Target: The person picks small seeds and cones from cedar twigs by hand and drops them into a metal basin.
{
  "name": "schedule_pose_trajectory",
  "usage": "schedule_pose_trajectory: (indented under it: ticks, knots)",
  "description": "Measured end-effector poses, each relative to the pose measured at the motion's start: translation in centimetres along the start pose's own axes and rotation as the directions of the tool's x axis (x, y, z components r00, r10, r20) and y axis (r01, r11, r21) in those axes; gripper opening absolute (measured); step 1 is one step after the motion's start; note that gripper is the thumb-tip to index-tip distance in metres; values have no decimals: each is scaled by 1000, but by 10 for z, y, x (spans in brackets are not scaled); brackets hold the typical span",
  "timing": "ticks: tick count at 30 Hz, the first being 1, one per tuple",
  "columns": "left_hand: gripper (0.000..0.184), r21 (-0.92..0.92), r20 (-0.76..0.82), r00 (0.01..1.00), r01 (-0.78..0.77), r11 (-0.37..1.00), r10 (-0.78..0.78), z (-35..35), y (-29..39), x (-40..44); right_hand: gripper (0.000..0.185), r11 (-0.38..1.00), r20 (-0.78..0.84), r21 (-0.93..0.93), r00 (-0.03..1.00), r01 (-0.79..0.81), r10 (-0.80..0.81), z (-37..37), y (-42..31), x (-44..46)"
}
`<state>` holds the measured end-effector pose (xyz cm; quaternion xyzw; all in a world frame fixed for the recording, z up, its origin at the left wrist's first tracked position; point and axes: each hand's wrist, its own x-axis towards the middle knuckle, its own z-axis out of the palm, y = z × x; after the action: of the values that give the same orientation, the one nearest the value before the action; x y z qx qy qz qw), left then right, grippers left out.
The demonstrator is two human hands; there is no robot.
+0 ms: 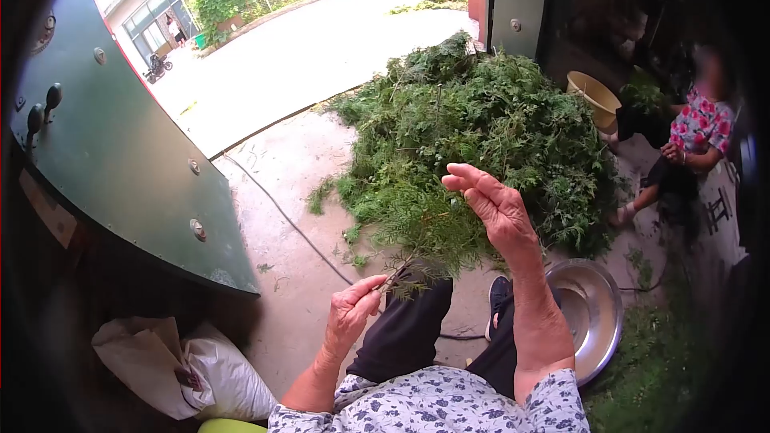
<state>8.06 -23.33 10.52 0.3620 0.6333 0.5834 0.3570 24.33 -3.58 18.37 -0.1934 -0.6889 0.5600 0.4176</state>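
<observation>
My left hand (351,314) is closed, pinching the stem of a leafy evergreen sprig (429,232) above my lap. The sprig's feathery green tip spreads away from me and blends with the greenery behind it. My right hand (501,212) is raised to the right of the sprig, its fingers stretched out and nothing visible in them. In front of both hands lies a large heap of cut evergreen branches (513,124) on the concrete floor. Close to my right forearm stands a wide metal basin (601,317), partly hidden by the arm.
Another person (698,128) sits at the right, near a yellow tub (592,98). A green metal door (152,144) stands open at the left. A black cable (281,212) crosses the floor. White sacks (228,373) lie at lower left; green clippings (650,361) cover the lower right.
</observation>
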Motion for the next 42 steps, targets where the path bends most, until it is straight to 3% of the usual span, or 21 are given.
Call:
schedule_pose_trajectory:
  ticks: [1,3,7,8,10,14,17,19,20,21,23,25,27,28,32,36,38,42]
  knots:
    - [27,17,51,999,17,1000,-17,1,1,-3,27,1000,-3,-5,1000,6,-6,-4,2,-3]
    - [27,37,139,990,34,999,-39,6,3,-5,26,977,158,-160,981,140,-114,-23,11,-17]
    - [24,63,249,967,36,997,-50,14,-2,-5,25,899,229,-370,961,233,-155,-48,22,-42]
    - [24,59,274,961,31,998,-46,16,-3,-5,25,894,210,-388,966,225,-152,-51,25,-49]
    - [24,-3,265,961,86,996,-82,24,-6,-5,23,993,141,-117,990,-10,27,-53,26,-62]
    - [23,29,337,936,96,995,-100,36,2,-5,21,983,18,-164,996,-79,83,-65,28,-82]
    - [19,161,325,939,61,985,-111,40,-10,-7,16,754,-61,-636,964,163,-260,-70,39,-93]
    - [16,145,324,940,58,988,-103,44,-19,-7,10,566,-132,-822,944,67,-303,-75,51,-104]
    - [16,135,317,943,59,989,-99,47,-21,-6,12,543,-209,-840,927,-7,-311,-77,53,-109]
    - [21,206,379,925,-43,978,-39,52,-5,-9,11,496,-267,-862,924,-103,-273,-87,60,-114]
    - [28,250,450,893,-162,955,34,62,3,-9,14,563,-412,-803,864,-195,-288,-104,66,-123]
    - [25,82,376,900,203,976,-219,64,-4,-8,15,607,-474,-760,837,-231,-274,-111,62,-132]
    - [26,38,377,899,223,974,-221,70,-15,-3,16,885,-660,-390,748,-255,-75,-115,56,-142]
    - [27,-9,367,903,243,970,-223,74,-20,1,16,899,-711,-369,694,-236,-110,-120,60,-150]
    - [27,-53,349,905,279,959,-244,76,-35,6,19,674,-725,-607,639,-420,-255,-155,77,-210]
    - [26,-65,358,902,282,957,-241,78,-30,5,27,497,-841,-509,530,-703,-112,-180,86,-268]
    - [26,-109,334,905,313,944,-261,77,-40,7,30,446,-827,-549,535,-706,-171,-180,85,-274]
    - [27,-46,453,846,337,940,-281,82,-27,4,22,638,-751,-588,629,-498,-201,-158,72,-236]
